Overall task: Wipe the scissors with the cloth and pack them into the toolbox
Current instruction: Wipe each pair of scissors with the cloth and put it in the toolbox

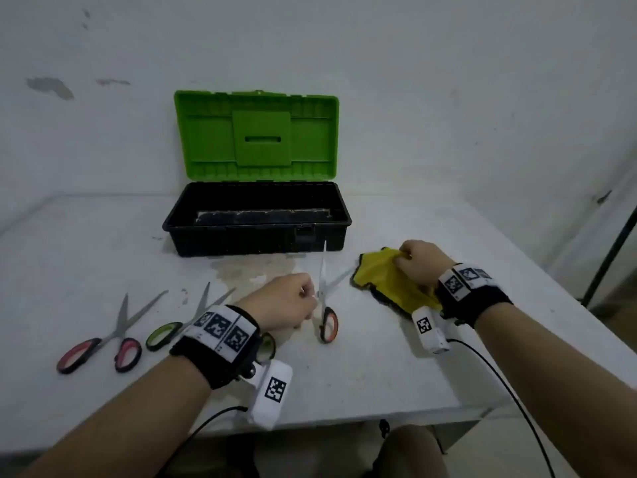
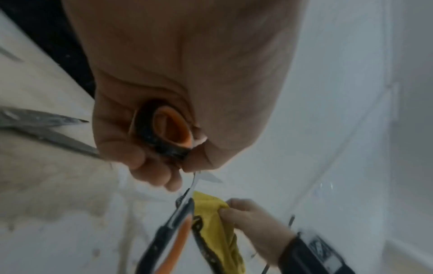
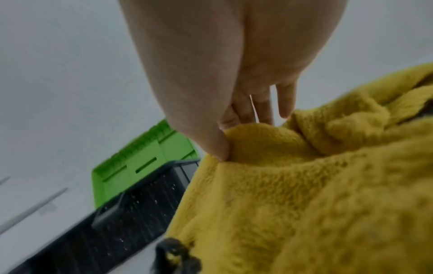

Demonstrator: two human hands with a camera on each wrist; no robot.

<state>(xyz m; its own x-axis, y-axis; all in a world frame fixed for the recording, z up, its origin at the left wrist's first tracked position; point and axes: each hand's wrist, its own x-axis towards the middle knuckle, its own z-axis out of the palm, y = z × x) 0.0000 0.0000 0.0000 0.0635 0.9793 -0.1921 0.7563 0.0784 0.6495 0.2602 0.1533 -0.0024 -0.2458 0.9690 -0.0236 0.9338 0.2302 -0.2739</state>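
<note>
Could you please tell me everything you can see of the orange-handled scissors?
The orange-handled scissors have black handle loops lined in orange and plain metal blades, spread open in a V pointing toward the toolbox. The left hand grips one loop; the other loop hangs free on the cloth's side. Whether they touch the table is unclear.

orange-handled scissors (image 1: 327, 305) blades apart, yellow cloth (image 1: 386, 277) bunched beside, open green-lidded black toolbox (image 1: 256, 232) behind

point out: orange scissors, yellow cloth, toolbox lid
orange scissors (image 1: 329, 326), head view, on the orange-lined handle loop.
yellow cloth (image 3: 304, 194), right wrist view, on the fleecy middle of the fabric.
toolbox lid (image 1: 256, 136), head view, on the raised centre panel of the open green lid.
</note>
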